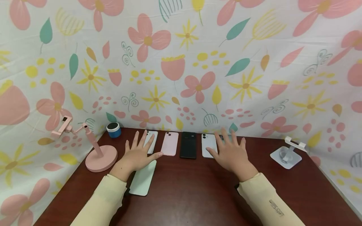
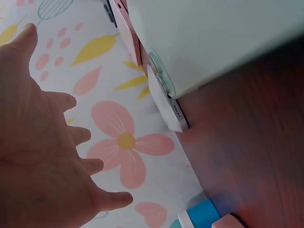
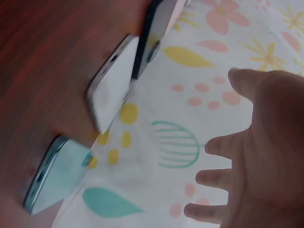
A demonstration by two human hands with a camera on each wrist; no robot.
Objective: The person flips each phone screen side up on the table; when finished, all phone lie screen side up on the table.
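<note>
Both hands are held over the table with fingers straight and spread, holding nothing. My left hand (image 1: 138, 158) is above a pale green phone (image 1: 143, 182), and its fingers partly cover a white phone (image 1: 153, 144) in the back row. A pink phone (image 1: 170, 144) lies just right of the left thumb, then a black phone (image 1: 188, 146). My right hand (image 1: 233, 154) partly covers another white phone (image 1: 208, 142) and mostly hides a teal phone, which shows better in the right wrist view (image 3: 61, 173). In both wrist views the hands appear apart from the phones.
A pink phone stand (image 1: 101, 157) with a round base is at the left, near a blue jar (image 1: 114, 131) with a dark top. At the right is a white folding stand (image 1: 286, 157). A flower-print cloth (image 1: 175, 84) hangs behind the dark red-brown table (image 1: 192, 194).
</note>
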